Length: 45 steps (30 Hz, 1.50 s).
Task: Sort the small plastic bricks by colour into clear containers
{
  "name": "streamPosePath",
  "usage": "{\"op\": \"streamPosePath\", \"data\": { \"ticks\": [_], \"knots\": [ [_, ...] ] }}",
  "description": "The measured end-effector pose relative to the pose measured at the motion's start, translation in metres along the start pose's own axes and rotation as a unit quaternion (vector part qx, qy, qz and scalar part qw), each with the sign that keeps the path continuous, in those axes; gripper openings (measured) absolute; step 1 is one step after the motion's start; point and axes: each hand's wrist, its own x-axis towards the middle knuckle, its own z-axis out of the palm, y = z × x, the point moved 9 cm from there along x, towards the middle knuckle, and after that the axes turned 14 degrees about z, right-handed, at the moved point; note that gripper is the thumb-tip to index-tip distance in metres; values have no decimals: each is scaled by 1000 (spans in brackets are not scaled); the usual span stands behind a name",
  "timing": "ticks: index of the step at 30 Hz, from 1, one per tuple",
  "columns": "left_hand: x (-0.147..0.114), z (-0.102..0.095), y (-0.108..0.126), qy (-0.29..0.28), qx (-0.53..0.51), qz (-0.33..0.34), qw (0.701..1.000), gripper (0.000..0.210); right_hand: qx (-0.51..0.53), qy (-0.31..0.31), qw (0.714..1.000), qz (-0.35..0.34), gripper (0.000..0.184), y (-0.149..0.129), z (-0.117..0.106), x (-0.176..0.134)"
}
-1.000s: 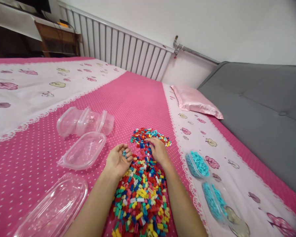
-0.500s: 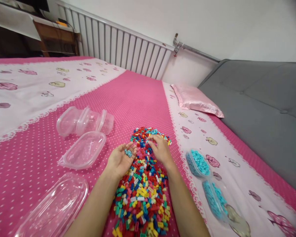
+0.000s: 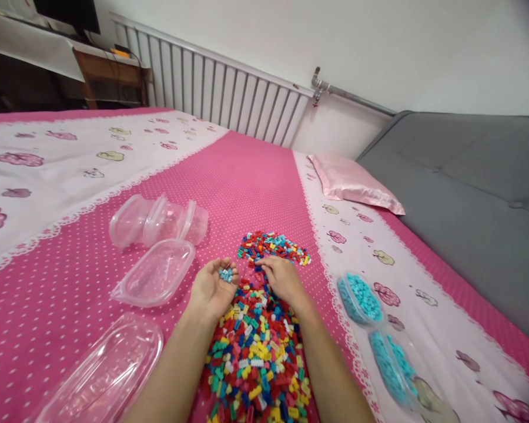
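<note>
Left hand [image 3: 211, 288] lies palm up at the 9 o'clock edge of the brick pile [image 3: 260, 346], fingers curled loosely, cupping a few light blue bricks [image 3: 225, 274] w/o pinching them. Right hand [image 3: 283, 277] rests palm down on the pile's far part, approx 12 o'clock from pile centre, fingertips [image 3: 263, 264] together at the bricks; can't tell if one is pinched, view too small there. Pile is mixed red, yellow, blue, green, white, spread on the pink dotted bedsheet [image 3: 247, 188] between both forearms. At 3 o'clock of the pile, two clear tubs of turquoise bricks [image 3: 360, 297] sit one behind the other, the nearer one blurred. At 9–10 o'clock, an empty clear tub [image 3: 156, 271], w/ more clear tubs on their sides [image 3: 158, 220] just beyond it. A long clear lid [image 3: 106, 370] at 8 o'clock. Pink pillow [image 3: 357, 185] at 1 o'clock, well apart.
</note>
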Motion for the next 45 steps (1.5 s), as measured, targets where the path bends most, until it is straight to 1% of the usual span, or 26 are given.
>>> {"op": "streamPosePath", "data": {
  "ticks": [3, 4, 6, 8, 15, 19, 25, 28, 32, 34, 35, 37, 39, 40, 42, 45],
  "knots": [
    [1, 0, 0, -6, 2, -1, 1000, 21, -2, -8, 1000, 18, 23, 4, -7, -3],
    [1, 1, 0, -9, 2, -3, 1000, 21, 4, -1, 1000, 24, 22, 5, -12, -4],
    [2, 1, 0, -11, 1, -4, 1000, 21, 12, 28, 999, 36, 21, 8, -20, -2],
    [3, 0, 1, -11, -1, -2, 1000, 20, 9, 55, 998, 43, 21, 9, -23, 3],
    [3, -3, 3, -3, -7, -4, 1000, 19, -53, 50, 995, 70, 12, 4, -2, 26],
    [4, -2, 2, -9, -9, -5, 1000, 19, -59, 68, 993, 81, 17, 5, 2, 28],
    [7, -4, 2, -13, 5, 4, 1000, 21, -89, 79, 987, 111, 10, 11, 7, 25],
    [8, -6, 3, -5, 9, 12, 1000, 20, -76, 87, 987, 109, 8, 11, 5, 25],
    [6, -9, 3, 19, 20, 14, 999, 20, -14, 110, 989, 93, 8, 5, -12, 22],
    [5, -8, 2, 21, 23, 15, 999, 20, 43, 98, 993, 58, 10, -9, -21, 17],
    [4, -7, 1, 17, 22, 13, 1000, 20, 73, 82, 993, 34, 11, -18, -24, 14],
    [4, -4, -2, 5, 21, 2, 1000, 20, 118, 38, 992, -15, 15, -37, -26, 10],
    [4, -3, -4, -1, 17, -11, 1000, 20, 136, 13, 990, -40, 22, -48, -26, 9],
    [4, -3, -4, 2, 13, -12, 1000, 20, 132, 13, 990, -39, 24, -49, -25, 12],
    [6, -6, -1, 15, 4, 1, 1000, 19, 90, 15, 996, -14, 22, -44, -17, 21],
    [9, -11, 4, 30, 2, 27, 999, 20, -23, 7, 999, 41, 16, -30, 3, 36]
  ]
}}
